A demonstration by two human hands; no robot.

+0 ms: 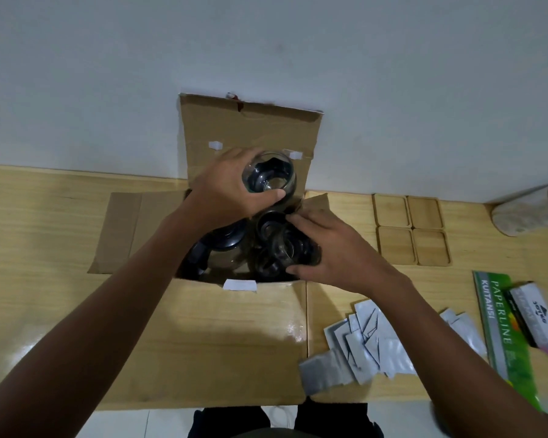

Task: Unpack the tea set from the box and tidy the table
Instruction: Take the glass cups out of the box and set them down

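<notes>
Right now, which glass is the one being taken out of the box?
Find the open cardboard box at the wall. Above it, the left hand grips a round clear glass cup. It alone is lifted out; the other glasses sit inside under the right hand.

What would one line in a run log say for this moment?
left hand: grip on glass cup, above box | right hand: grip on second cup inside box | wooden coasters: on table, right

Clear glass cup [269,177] raised above open cardboard box [250,134], apparently empty.
</notes>
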